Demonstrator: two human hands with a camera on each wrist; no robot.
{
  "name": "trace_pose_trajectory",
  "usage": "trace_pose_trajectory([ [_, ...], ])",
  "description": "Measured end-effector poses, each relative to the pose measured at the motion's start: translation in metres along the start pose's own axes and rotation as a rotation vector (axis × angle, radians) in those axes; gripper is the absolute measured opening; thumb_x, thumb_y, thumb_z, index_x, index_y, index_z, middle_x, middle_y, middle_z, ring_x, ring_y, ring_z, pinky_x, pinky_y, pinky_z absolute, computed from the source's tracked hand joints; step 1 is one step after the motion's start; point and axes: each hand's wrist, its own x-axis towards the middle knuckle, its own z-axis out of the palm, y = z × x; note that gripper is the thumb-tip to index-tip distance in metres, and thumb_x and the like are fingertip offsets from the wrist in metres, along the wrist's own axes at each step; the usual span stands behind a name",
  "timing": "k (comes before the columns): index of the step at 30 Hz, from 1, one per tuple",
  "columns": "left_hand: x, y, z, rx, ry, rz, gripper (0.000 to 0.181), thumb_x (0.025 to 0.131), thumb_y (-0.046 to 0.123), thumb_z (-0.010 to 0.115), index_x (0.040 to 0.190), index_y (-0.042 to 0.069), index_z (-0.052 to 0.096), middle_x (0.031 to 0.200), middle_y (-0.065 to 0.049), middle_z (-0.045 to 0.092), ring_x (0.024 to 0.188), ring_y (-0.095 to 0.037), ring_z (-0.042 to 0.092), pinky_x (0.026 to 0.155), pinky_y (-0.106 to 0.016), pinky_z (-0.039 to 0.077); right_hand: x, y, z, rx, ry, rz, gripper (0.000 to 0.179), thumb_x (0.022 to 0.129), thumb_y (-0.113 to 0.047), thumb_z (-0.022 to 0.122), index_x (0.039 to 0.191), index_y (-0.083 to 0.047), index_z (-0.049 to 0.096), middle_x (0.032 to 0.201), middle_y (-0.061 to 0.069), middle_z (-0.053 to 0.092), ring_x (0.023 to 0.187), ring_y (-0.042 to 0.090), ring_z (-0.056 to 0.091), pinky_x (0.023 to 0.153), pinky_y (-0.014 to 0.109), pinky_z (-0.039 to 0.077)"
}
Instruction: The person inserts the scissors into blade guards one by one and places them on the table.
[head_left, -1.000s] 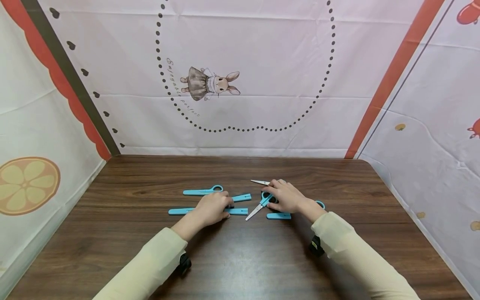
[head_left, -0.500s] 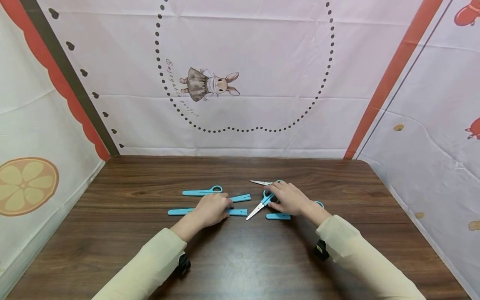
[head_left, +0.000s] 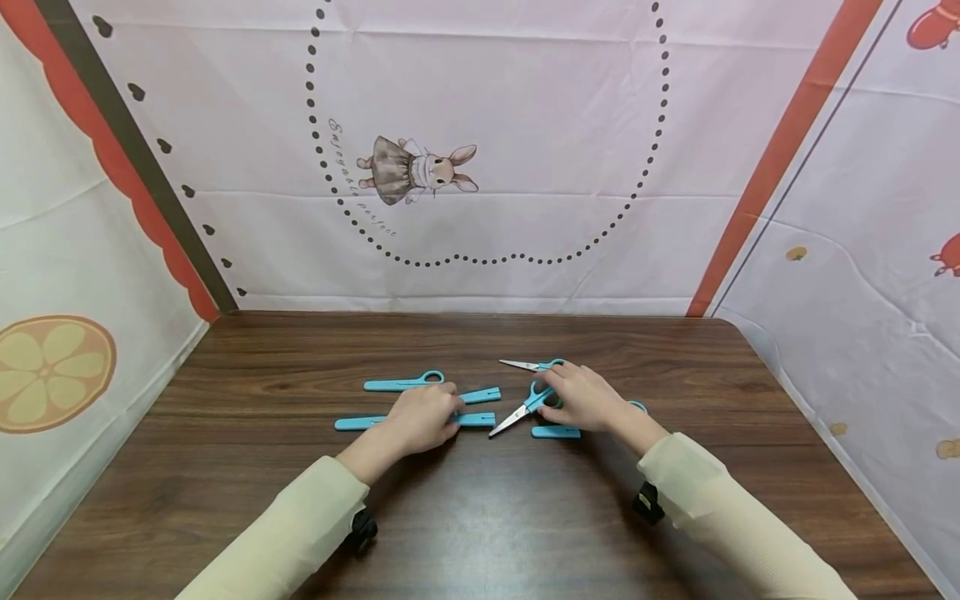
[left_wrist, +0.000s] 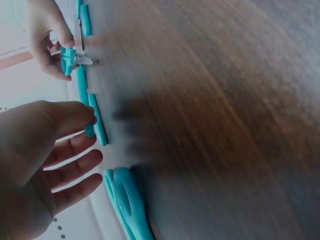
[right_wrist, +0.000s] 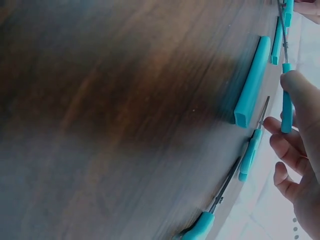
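Turquoise-handled, metal-bladed scissors (head_left: pixel 533 403) sit pinched in the right hand (head_left: pixel 581 396), blades slanting toward the near side of the left hand (head_left: pixel 422 415), which pinches a flat turquoise plastic sheath (head_left: pixel 477 420), other fingers spaced apart. Kept at this slant, the tip could snag the sheath's rim or slip past and prick the left thumb.

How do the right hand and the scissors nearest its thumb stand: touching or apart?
Touching: the right wrist view shows the right hand pinching the scissors' handle.
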Motion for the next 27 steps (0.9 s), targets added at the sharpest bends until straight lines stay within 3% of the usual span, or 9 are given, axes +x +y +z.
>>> trace_pose_trajectory([
  [12,-0.006,-0.004,-0.007,-0.019,0.070,-0.005,0.013,0.082,0.023,0.068,0.093,0.017,0.070,0.085,0.006,0.065,0.069,-0.010,0.060,0.048,-0.024,0.044,-0.009,-0.003,-0.001,-0.005,0.062,0.058,0.046,0.079,-0.038,0.066,0.113,-0.008,0.061,0.094,0.003,0.063,0.075,0.016,0.057,0.057,0.028,0.046],
  [19,-0.012,-0.008,-0.010,-0.050,0.092,-0.014,0.013,0.081,0.020,0.068,0.094,0.016,0.069,0.082,0.005,0.063,0.059,-0.006,0.051,0.043,-0.020,0.036,-0.012,-0.008,-0.004,-0.016,0.095,0.123,0.046,0.076,-0.039,0.068,0.110,-0.009,0.061,0.087,0.003,0.062,0.076,0.016,0.056,0.056,0.029,0.046],
  [27,-0.019,-0.014,-0.009,-0.057,0.116,-0.040,0.014,0.081,0.019,0.067,0.095,0.020,0.069,0.085,0.009,0.064,0.063,-0.005,0.052,0.043,-0.018,0.034,-0.017,-0.013,-0.001,0.008,0.118,0.198,0.044,0.076,-0.039,0.068,0.110,-0.011,0.061,0.088,0.002,0.064,0.073,0.014,0.055,0.052,0.026,0.044],
])
